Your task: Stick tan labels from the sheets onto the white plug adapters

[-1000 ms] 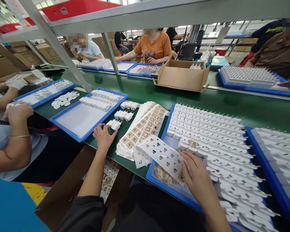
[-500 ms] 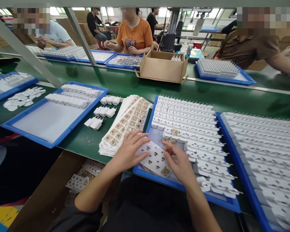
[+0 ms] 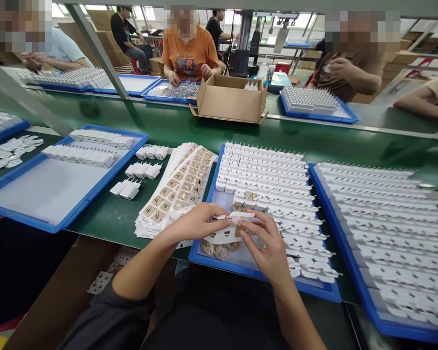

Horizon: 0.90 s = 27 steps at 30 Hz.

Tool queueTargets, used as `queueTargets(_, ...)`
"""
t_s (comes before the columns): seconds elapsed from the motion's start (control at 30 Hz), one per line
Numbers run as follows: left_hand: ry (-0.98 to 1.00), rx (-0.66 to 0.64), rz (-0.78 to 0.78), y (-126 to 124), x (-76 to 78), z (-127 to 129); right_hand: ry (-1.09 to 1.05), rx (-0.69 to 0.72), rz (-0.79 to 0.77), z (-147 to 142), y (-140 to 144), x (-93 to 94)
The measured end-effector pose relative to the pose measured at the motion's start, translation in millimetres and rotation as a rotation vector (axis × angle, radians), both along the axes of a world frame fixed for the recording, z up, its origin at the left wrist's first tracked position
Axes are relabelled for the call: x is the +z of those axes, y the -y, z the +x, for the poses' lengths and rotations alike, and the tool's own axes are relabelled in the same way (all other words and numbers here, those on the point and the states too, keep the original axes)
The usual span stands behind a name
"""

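No readable text; print on orange shirt (image 3: 188,50) too blurred to make out.

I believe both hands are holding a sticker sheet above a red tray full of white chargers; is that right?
Not quite: the head view shows the tray is blue, not red. Both the left hand and the right hand do hold the sticker sheet above it, beside the white chargers.

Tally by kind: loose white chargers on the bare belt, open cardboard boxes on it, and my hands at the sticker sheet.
loose white chargers: 8
open cardboard box: 1
hands pinching the sticker sheet: 2, left hand and right hand
Total: 11
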<state>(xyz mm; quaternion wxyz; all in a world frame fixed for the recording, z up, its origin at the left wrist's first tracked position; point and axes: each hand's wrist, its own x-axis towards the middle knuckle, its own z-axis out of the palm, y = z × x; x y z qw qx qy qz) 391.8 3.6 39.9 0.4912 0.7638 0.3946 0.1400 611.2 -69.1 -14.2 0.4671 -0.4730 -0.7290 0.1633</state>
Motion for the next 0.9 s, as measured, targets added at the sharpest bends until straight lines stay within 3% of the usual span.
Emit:
queueTargets(0.4,0.197,0.027,-0.44,1,5.6,-3,-0.043,-0.017,0.244,-8,-5,3.5)
queueTargets(0.53,0.179,0.056,-0.463,-1,6.7,-2,-0.078,-0.045,0.301,-7,-3,3.7)
queueTargets(0.7,0.191,0.151,-0.342,0,14.9,-15,-0.287,-0.014,0.271,-3,1,2.1)
queueTargets(0.77,0.258,0.326,-0.237,3,16.8,-33,-0.403,-0.025,0.219,-1,2,0.1)
queueTargets(0.9,0.64,1.072,0.294,19,14.9,-101,-0.467,-0.079,0.196,-1,0,-4.7)
